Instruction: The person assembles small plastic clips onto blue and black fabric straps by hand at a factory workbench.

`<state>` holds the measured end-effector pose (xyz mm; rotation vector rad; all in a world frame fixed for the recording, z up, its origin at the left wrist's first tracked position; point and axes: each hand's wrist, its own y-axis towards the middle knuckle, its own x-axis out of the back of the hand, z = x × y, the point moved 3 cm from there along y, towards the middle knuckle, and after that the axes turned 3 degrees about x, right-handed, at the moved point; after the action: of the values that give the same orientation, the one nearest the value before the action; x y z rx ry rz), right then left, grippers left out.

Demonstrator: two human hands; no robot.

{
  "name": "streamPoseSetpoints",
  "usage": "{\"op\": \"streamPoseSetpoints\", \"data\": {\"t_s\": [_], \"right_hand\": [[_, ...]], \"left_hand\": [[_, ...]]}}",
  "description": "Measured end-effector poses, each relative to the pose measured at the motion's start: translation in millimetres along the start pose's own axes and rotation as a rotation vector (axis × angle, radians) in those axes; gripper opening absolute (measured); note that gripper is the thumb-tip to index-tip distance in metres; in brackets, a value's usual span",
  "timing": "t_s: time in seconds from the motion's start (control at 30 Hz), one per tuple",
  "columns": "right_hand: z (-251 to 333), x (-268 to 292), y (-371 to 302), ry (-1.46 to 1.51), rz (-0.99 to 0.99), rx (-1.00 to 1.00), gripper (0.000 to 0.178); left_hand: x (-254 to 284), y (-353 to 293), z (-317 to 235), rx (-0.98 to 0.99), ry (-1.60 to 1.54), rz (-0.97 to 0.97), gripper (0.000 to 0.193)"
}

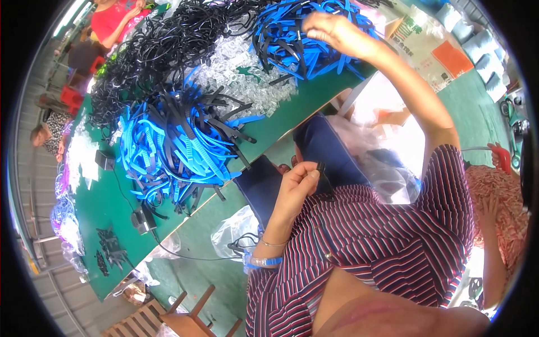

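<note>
- Head view, the only one here: the left hand (300, 182), mid-frame, is curled closed with thumb and fingertips pinching a small dark black piece (321, 175). It's right over the lap, off the table. Too small and blurry to tell what it is.
- Right hand (332, 32), top of the frame just right of centre, is over a heap of blue and black flexible straps (281, 50). Fingers look loosely bent; can't tell if they've got hold of a strap.
- More stuff on the long green tabletop (98, 196): a second heap of ribbed blue and black straps (174, 151) left of centre, a pile of small clear plastic pieces (230, 62) between the heaps, and a tangle of thin black cords (163, 45) upper left.
- My worry: the black piece could drop into the lap or onto the floor, since it's small and only pinched.
- Straps are badly tangled, so pulling one might drag out others, or scatter the clear bits right beside them.
- Also, the black box-shaped adapter (144, 220), lower left, has a cable leading off the table towards the left wrist. A big arm swing might tug it.
</note>
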<state>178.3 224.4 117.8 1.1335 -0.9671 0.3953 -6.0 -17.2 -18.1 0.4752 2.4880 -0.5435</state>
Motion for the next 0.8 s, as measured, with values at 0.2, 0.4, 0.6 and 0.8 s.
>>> {"op": "streamPoseSetpoints", "data": {"t_s": [0.2,0.4,0.6,0.8], "right_hand": [[18,-36,-14,-0.269,0.430,0.088,0.015],[5,-66,-20,-0.538,0.490,0.160,0.020],[18,-46,-3,-0.318,0.251,-0.027,0.013],[7,-30,37,0.030,0.010,-0.053,0.012]], "left_hand": [[1,0,0,0.001,-0.006,-0.008,0.016],[-1,1,1,0.016,-0.004,-0.008,0.016],[6,-4,-1,-0.011,-0.027,-0.023,0.016],[2,0,0,0.000,-0.049,0.007,0.015]]}}
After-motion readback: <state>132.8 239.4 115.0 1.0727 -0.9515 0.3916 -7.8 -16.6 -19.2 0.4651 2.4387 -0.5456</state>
